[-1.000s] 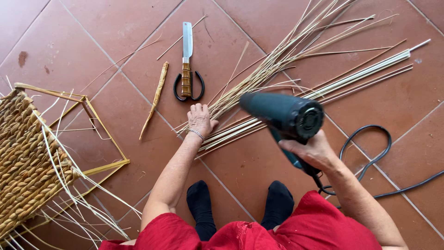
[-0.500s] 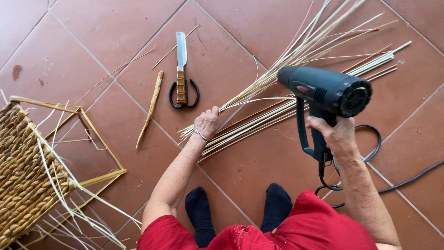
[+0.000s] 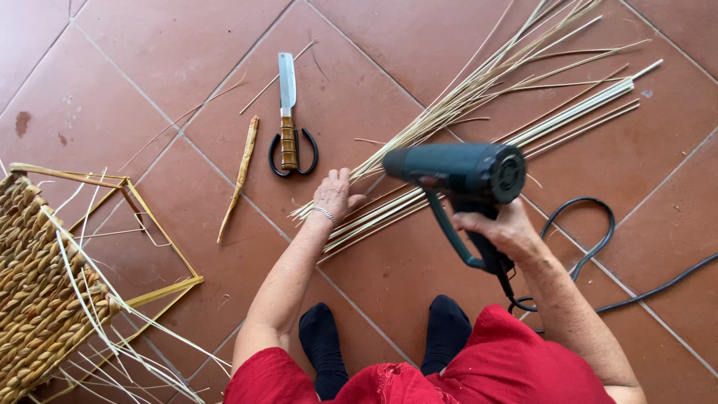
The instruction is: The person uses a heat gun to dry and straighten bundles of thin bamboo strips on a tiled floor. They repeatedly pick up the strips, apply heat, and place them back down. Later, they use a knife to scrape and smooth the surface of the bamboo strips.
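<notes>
My right hand [image 3: 502,233] grips the heat gun [image 3: 458,173] by its handle, held above the reed bundle [image 3: 479,112]; my left hand [image 3: 334,193], fingers together, presses the reed ends, just right of the scissors [image 3: 289,123]

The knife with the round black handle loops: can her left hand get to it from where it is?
Probably yes. The left hand rests on the reeds, and the knife lies just beyond it on bare floor tile, with nothing between them.
</notes>
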